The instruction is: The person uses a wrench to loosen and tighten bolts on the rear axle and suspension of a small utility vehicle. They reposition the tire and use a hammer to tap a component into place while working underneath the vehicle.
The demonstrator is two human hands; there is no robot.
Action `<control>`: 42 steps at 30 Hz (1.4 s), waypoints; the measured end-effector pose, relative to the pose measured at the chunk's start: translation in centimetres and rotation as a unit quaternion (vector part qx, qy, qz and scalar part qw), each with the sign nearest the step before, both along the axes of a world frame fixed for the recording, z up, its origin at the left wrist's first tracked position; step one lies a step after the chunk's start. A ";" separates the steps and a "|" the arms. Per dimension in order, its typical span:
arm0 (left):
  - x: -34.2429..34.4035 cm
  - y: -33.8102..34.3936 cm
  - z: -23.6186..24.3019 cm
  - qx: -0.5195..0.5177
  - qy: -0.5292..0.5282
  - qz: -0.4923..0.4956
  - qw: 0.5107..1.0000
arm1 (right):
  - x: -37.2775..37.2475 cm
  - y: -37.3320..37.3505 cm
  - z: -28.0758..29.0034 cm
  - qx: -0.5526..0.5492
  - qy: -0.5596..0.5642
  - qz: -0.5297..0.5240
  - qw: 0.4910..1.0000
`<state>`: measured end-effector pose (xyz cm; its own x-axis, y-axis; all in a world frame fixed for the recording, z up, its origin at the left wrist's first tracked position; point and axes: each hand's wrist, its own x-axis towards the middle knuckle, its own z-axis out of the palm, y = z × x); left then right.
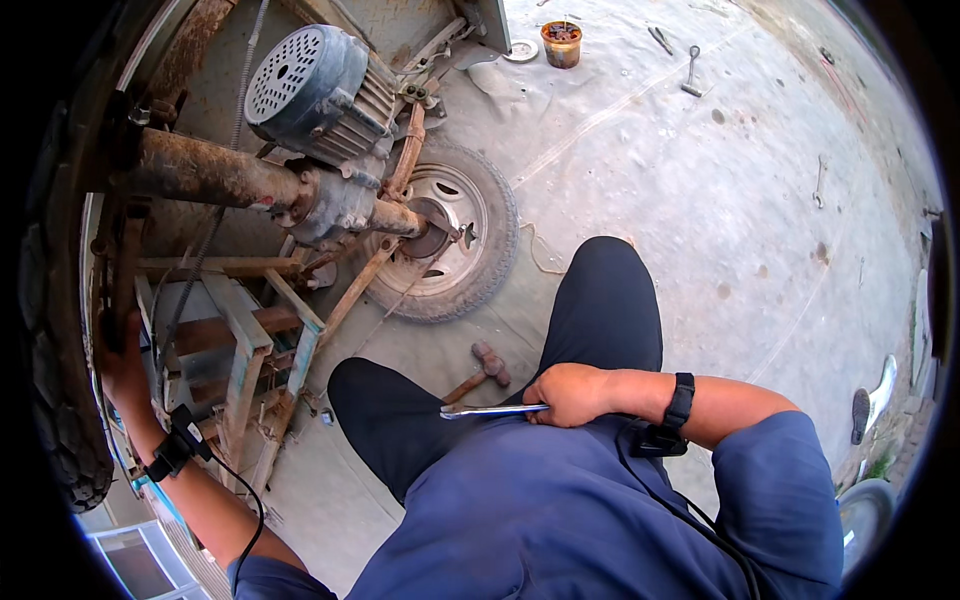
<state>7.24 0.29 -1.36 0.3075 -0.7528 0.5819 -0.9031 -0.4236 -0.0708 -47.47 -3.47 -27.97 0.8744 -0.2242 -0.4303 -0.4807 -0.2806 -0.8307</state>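
Note:
My right hand (572,395) is closed around a shiny metal wrench (490,409), held across my lap with its end pointing left. On the far left my left hand (122,368) reaches up into the shadow beside the rusty frame and a dark treaded tyre (75,430). Its fingers are dark and blurred there, so their grip cannot be made out. Ahead of me is a rusty axle tube (205,165) joined to a grey electric motor (320,95). A wheel with a pale rim (470,235) sits at the end of that axle.
A hammer (490,362) lies on the ground between my knees. A rusty steel stand (250,340) is under the axle. Farther off are a tub of dark grease (562,45), a socket tool (692,72), pliers (660,40) and another wrench (820,182).

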 end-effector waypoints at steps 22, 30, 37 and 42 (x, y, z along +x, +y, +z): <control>-1.7 -0.1 0.3 -0.010 0.010 -0.003 1.000 | -4.6 -2.4 0.5 0.301 0.110 0.037 0.947; -0.4 0.3 0.3 -0.011 -0.017 0.002 1.000 | -2.9 -3.5 6.6 0.500 -0.146 0.021 0.854; -1.7 -0.5 0.2 -0.016 0.007 -0.002 1.000 | 5.2 0.5 6.7 0.568 -0.320 -0.112 0.750; -2.9 -0.5 0.2 -0.022 0.019 -0.023 0.999 | 8.5 1.5 9.1 0.610 -0.328 -0.046 0.720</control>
